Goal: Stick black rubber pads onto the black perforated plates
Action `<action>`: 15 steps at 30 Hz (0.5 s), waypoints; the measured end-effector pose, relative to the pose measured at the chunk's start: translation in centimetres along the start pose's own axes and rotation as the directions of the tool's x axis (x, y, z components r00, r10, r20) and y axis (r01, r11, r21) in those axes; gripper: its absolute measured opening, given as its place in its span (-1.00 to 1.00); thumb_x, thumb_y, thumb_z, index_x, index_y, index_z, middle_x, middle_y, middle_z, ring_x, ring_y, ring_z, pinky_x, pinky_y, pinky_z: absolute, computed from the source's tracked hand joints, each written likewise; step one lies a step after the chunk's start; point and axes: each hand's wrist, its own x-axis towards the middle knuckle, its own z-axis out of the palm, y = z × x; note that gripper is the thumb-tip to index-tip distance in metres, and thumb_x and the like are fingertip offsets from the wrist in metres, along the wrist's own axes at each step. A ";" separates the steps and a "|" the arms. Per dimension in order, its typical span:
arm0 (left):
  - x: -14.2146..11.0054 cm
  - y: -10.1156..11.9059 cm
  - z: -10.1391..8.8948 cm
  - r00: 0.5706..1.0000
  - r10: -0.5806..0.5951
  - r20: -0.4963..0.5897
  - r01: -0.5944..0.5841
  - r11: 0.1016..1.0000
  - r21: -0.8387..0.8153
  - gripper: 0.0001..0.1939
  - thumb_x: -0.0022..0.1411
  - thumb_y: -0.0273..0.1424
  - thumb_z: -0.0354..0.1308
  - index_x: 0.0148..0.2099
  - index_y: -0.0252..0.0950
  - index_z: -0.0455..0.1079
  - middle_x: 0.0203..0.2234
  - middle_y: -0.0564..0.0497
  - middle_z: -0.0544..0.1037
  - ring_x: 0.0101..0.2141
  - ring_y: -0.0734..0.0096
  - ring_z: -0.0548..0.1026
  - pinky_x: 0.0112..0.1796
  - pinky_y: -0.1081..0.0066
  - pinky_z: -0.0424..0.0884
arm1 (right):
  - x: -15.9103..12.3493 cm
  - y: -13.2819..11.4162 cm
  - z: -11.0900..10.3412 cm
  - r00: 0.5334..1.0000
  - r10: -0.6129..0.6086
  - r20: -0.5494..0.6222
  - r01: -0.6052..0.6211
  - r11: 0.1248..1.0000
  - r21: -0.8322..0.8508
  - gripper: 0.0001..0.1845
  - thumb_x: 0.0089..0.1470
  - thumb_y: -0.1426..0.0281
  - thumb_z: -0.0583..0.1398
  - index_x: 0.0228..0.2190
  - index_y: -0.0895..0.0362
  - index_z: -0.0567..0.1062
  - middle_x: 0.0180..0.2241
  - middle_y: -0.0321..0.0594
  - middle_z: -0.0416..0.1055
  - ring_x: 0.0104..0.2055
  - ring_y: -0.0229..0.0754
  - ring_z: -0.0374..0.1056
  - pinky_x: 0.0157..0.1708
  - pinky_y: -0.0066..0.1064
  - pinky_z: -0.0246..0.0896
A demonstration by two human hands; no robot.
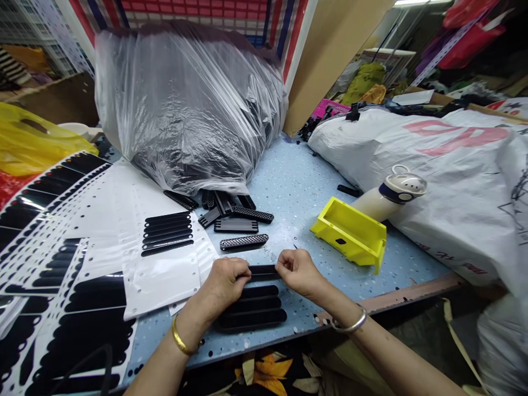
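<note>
Backing sheet [165,280], white and perforated, lies at nine o'clock from the hands. Left hand [225,283] and right hand [297,272] pinch either end of a black strip [264,270], fingers closed. A black slotted piece [251,311] sits at six o'clock; uneven pulling could bend or tear the strip. A yellow bin [348,236] stands at two o'clock.

Your view: bright, even light from above; glare on the plastic bag [185,110]; wide-angle bowing at frame edges
</note>
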 end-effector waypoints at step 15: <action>0.1 0.1 -0.2 1.000 -0.021 0.019 0.021 1.000 0.003 -0.80 0.06 -0.65 0.18 -0.46 -0.25 0.50 -0.53 0.05 0.60 -0.36 0.32 0.61 -0.26 0.42 0.49 | 0.1 -0.2 -0.2 0.999 -0.039 0.001 0.038 0.994 -0.098 -0.78 -0.24 0.45 0.18 -0.73 0.05 0.22 -0.74 -0.36 0.19 -0.63 -0.27 0.12 -0.58 -0.42 -0.06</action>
